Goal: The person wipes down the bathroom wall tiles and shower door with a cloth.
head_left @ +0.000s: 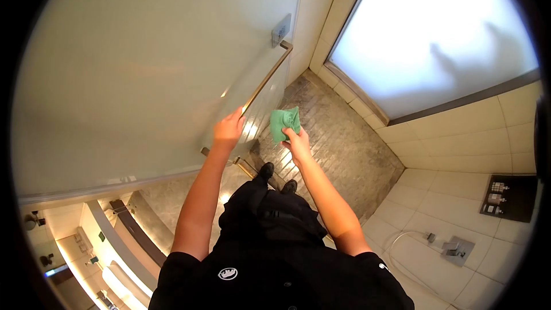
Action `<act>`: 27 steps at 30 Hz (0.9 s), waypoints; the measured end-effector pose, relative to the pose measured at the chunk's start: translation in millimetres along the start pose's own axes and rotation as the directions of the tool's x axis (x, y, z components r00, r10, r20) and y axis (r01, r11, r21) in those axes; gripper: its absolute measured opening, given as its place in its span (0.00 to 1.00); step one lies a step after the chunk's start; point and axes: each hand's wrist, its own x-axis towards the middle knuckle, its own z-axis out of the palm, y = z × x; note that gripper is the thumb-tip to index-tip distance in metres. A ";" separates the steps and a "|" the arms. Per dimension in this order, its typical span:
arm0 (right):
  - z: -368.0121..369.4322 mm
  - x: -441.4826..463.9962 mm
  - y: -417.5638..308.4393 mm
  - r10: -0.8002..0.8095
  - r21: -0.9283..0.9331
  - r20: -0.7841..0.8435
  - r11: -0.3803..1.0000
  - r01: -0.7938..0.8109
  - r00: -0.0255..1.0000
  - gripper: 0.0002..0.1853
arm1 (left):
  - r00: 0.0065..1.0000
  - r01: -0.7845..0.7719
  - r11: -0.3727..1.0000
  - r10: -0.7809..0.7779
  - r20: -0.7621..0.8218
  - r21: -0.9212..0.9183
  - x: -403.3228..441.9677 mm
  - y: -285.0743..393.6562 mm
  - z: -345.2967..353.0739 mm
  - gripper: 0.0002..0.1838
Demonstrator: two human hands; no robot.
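Observation:
A long metal door handle [267,79] runs along a frosted glass door [143,80]. My left hand [229,131] is closed around its lower part, and the fingertips are partly hidden behind the bar. A folded green cloth [284,123] is pinched in my right hand [298,144], with the thumb on its near side. The cloth is held up in the air to the right of the handle, apart from the glass.
A grey floor [344,143] lies below, with my black shoes [266,171] on it. At upper right is a bright frosted window [436,40]. A shower mixer [457,250] with a hose and a dark niche [508,198] holding bottles are on the tiled wall.

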 end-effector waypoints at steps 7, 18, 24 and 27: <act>33.5 74.5 -43.6 -0.518 -0.348 0.010 0.800 0.488 0.855 0.20 | 0.991 -0.135 0.990 0.134 -0.007 -0.035 -43.3 -2.3 -27.1 0.33; 49.7 117.5 -87.5 -0.755 -0.859 0.348 -0.020 0.512 0.555 0.21 | 0.815 0.545 0.618 -0.549 0.186 -0.566 -157.8 -27.6 -59.3 0.12; 58.2 85.3 -67.2 -0.684 -0.856 0.456 -0.162 0.490 0.570 0.27 | 0.806 0.517 0.444 -0.541 0.241 -0.732 -148.7 -34.9 -37.6 0.18; 73.2 59.9 -40.8 -0.648 -0.815 0.539 -0.242 0.526 0.537 0.30 | 0.809 0.501 0.433 -0.542 0.228 -0.749 -144.1 -33.2 -36.5 0.18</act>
